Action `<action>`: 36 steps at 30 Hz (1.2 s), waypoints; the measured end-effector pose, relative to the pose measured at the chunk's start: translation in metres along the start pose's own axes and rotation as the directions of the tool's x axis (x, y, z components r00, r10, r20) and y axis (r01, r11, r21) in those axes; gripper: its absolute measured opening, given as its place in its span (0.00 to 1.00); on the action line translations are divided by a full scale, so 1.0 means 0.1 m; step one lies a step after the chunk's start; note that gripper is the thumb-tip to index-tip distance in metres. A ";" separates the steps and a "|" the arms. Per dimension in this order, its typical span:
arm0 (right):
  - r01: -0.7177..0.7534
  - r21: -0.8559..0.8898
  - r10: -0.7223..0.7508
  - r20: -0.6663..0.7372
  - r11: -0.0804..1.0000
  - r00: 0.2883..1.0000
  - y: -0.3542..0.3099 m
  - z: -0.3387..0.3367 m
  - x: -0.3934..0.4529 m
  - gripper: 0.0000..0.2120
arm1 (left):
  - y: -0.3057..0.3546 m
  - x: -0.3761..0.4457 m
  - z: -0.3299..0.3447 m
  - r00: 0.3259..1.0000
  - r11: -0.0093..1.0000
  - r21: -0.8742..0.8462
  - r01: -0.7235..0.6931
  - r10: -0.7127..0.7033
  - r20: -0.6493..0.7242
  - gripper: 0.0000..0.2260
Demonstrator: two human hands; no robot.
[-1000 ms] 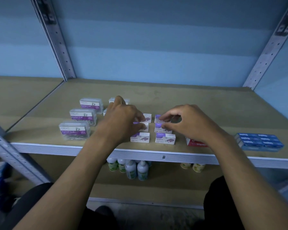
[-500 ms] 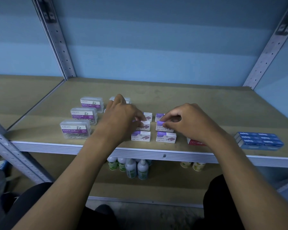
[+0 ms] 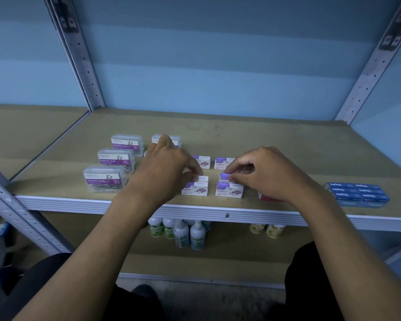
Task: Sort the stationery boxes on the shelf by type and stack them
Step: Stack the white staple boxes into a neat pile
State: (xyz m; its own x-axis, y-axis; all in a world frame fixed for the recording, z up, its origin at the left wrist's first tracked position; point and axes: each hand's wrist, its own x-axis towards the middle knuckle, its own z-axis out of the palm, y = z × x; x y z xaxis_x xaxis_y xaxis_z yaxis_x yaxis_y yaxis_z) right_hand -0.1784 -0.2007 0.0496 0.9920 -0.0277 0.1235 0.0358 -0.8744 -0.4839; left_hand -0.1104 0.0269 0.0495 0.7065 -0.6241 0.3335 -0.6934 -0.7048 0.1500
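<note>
Currently both the left hand [image 3: 164, 167] and the right hand [image 3: 264, 174] each pinch a middle-row white staples box [image 3: 225, 177] near the shelf's [image 3: 287, 144] front edge; a careless slide may nudge the front boxes [image 3: 229, 192] over it.

Both forearms reach forward over the front edge of the shelf [image 3: 227, 215] — bare, roughly parallel. The left hand [image 3: 164, 167] is palm down above the shelf, thumb and forefinger curled together in a pinch. The right hand [image 3: 267, 173] sits beside it — fingers curled, fingertips [image 3: 229, 173] pinching downward.
</note>
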 end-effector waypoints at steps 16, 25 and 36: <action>-0.003 -0.021 0.004 0.043 1.000 0.999 -0.05 0.02 0.00 0.09 | -0.05 0.05 0.09 0.990 0.999 -0.036 0.005 0.000 0.142 0.10; -0.039 -0.084 0.045 0.069 0.996 0.997 -0.09 -0.01 -0.06 0.14 | -0.04 0.04 0.07 0.978 0.996 -0.056 0.064 -0.052 0.200 0.19; -0.044 -0.230 0.059 0.058 0.972 0.997 -0.09 0.02 -0.06 0.17 | -0.01 0.05 0.02 0.982 0.999 0.044 -0.026 0.017 0.187 0.17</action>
State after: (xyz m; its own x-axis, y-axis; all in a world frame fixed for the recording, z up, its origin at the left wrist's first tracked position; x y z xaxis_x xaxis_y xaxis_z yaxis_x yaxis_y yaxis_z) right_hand -0.1842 -0.1917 0.0519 0.9977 -0.0513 0.0439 -0.0372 -0.9602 -0.2767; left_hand -0.1058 0.0241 0.0487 0.7085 -0.6883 0.1557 -0.7045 -0.7025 0.1004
